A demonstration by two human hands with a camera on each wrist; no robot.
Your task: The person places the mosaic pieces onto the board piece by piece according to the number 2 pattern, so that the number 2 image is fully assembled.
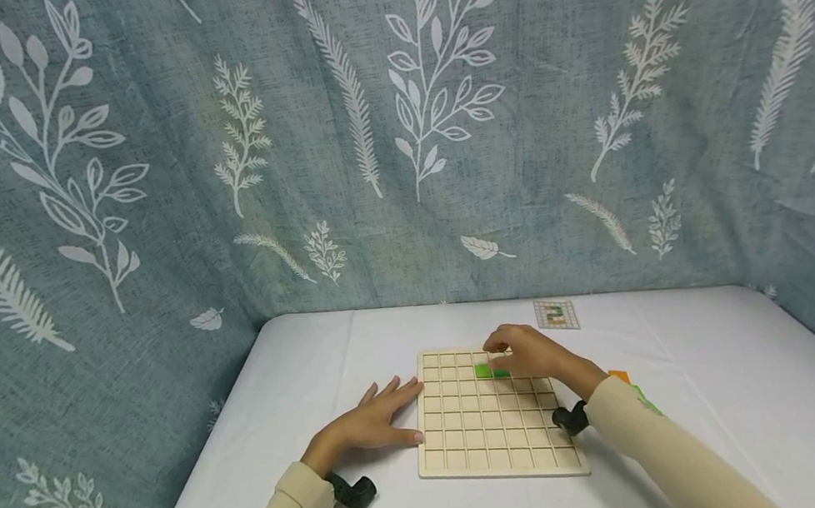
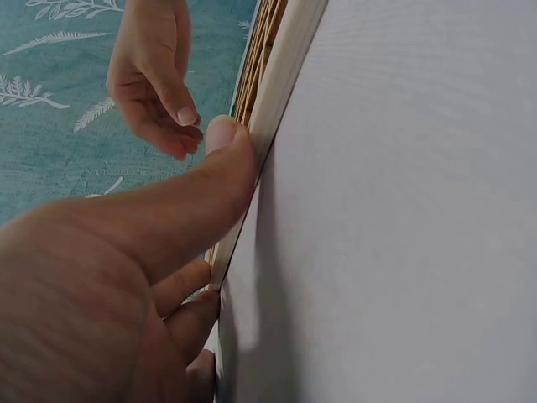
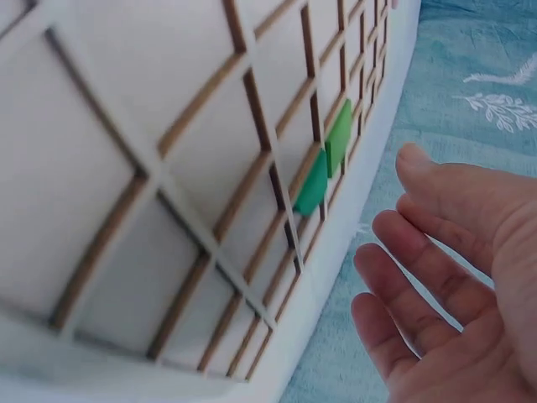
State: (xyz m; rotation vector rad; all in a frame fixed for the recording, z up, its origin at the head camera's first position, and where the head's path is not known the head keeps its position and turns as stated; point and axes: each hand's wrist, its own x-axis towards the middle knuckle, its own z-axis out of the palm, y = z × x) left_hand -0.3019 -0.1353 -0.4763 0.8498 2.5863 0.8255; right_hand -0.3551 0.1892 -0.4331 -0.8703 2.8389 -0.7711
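A pale wooden grid board (image 1: 453,441) lies on the white table, its squares divided by raised strips. In its far rows sit a light green tile (image 3: 338,138) and, beside it, a darker green tile (image 3: 311,186), which looks tilted in its square. My right hand (image 1: 528,351) hovers over these tiles with loosely bent fingers; the right wrist view shows nothing in it. My left hand (image 1: 377,419) lies at the board's left edge with fingers spread, and its thumb (image 2: 222,159) touches the rim.
Behind the board lies a small card (image 1: 556,314) with a grid pattern. An orange piece (image 1: 619,376) and green pieces (image 1: 646,399) lie to the right, partly hidden by my right forearm. A leaf-patterned curtain (image 1: 390,231) hangs behind the table (image 1: 306,358).
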